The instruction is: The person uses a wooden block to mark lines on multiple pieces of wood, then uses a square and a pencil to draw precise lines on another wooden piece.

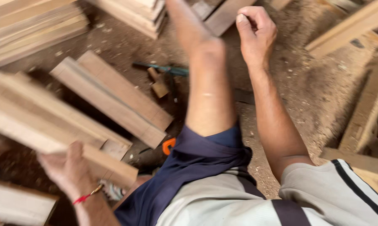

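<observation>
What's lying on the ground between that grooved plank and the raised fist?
In the head view, a small wooden offcut and a dark green tool lie on sawdust between the grooved plank and the right hand.

A dirt floor (319, 88) strewn with sawdust and wood chips lies below the hands. Stacked timber boards (25, 29) sit beyond the left hand, and a rough wooden frame (365, 113) lies out past the right hand. Soft daylight.

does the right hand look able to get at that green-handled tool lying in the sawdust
Probably yes. The right hand hangs closed above bare sawdust, and the green-handled tool lies uncovered a little to its left. Only the raised knee stands between them, so it would have to reach around that.
</observation>
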